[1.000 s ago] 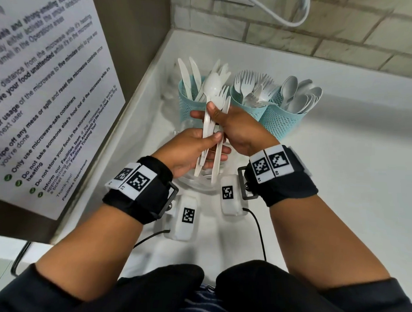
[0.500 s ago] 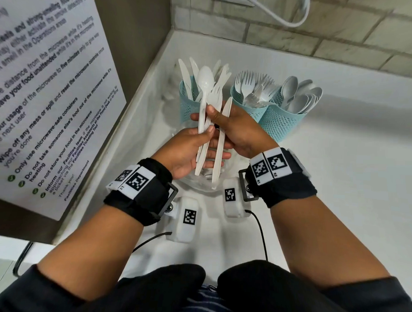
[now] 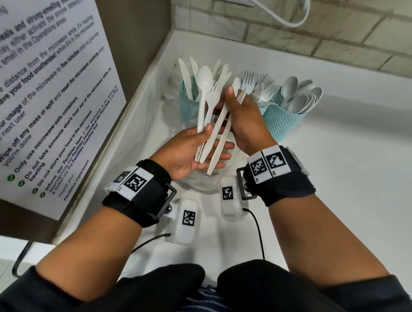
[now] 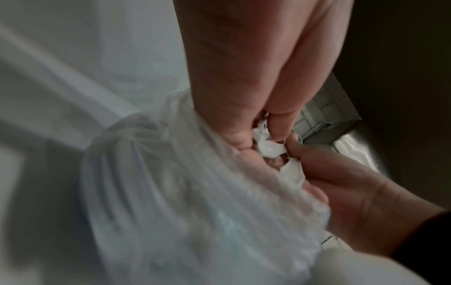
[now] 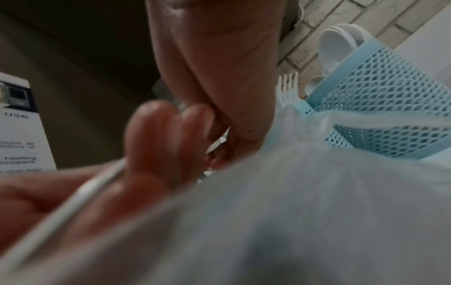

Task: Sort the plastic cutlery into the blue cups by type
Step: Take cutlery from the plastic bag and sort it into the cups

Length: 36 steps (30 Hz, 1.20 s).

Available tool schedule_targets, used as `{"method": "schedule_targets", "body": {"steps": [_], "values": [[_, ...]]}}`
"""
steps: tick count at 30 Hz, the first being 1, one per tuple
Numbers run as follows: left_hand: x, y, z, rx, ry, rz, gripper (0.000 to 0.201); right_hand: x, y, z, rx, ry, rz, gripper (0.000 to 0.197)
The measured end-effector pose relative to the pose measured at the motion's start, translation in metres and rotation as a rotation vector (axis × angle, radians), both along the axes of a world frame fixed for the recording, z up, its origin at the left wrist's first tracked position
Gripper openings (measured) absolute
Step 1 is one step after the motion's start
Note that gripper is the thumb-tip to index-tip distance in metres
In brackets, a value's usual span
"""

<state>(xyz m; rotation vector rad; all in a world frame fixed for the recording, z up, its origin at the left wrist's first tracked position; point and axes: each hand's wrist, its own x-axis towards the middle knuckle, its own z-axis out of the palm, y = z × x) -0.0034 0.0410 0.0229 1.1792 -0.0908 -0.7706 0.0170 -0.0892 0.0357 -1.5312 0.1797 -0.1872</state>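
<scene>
My left hand (image 3: pixel 196 148) pinches a white plastic spoon (image 3: pixel 204 82) and fork (image 3: pixel 213 95) by their handles, thumb over them. My right hand (image 3: pixel 244 120) pinches two white knives (image 3: pixel 221 123) near their blades; their handle ends lie across my left fingers. Behind stand three blue mesh cups: the left cup (image 3: pixel 187 107) holds knives, the middle cup (image 3: pixel 264 107), mostly hidden by my right hand, holds forks (image 3: pixel 249 79), and the right cup (image 3: pixel 283 122) holds spoons (image 3: pixel 300 93). The right wrist view shows a mesh cup (image 5: pixel 390 92) close by.
A clear plastic bag (image 3: pixel 199 182) lies under my hands on the white counter (image 3: pixel 339 184). A brown panel with a printed notice (image 3: pixel 46 99) walls the left side. A brick wall (image 3: pixel 321 31) with a white cable runs behind the cups.
My right hand has drawn the two knives apart from the spoon and fork, to the right. Both hands have shifted slightly up toward the cups.
</scene>
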Motion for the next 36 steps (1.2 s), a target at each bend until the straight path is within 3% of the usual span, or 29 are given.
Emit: {"method": "schedule_targets", "body": {"steps": [3,7,10,18,21,24,27,31,36], "values": [[-0.002,-0.001,-0.001,0.047,-0.002,0.028,0.026,0.002,-0.001,0.004,0.059,-0.035,-0.08,0.025],[-0.001,-0.003,-0.002,0.088,-0.012,0.077,0.024,0.002,-0.003,0.005,-0.147,0.036,-0.022,0.024],[0.001,0.0,-0.001,0.107,-0.039,0.084,0.023,0.0,-0.01,0.012,-0.17,0.107,0.006,0.025],[0.002,0.002,0.004,0.089,-0.008,0.177,0.017,0.005,-0.02,0.02,-0.311,-0.018,-0.077,0.014],[0.004,0.006,0.004,0.104,-0.003,0.205,0.02,0.013,-0.031,0.032,-0.32,-0.089,-0.226,0.015],[0.007,0.012,0.004,0.139,-0.023,0.222,0.024,0.024,-0.043,0.047,-0.353,-0.241,-0.495,0.022],[0.008,0.013,0.003,0.127,-0.025,0.236,0.024,0.032,-0.041,0.057,-0.392,-0.394,-0.623,0.013],[0.009,0.012,0.003,0.145,-0.027,0.241,0.028,0.042,-0.024,0.054,-0.518,-0.47,-0.544,0.022],[0.009,0.016,0.003,0.089,0.03,0.223,0.048,0.05,-0.005,0.038,-0.795,-0.316,-0.29,0.013]]}}
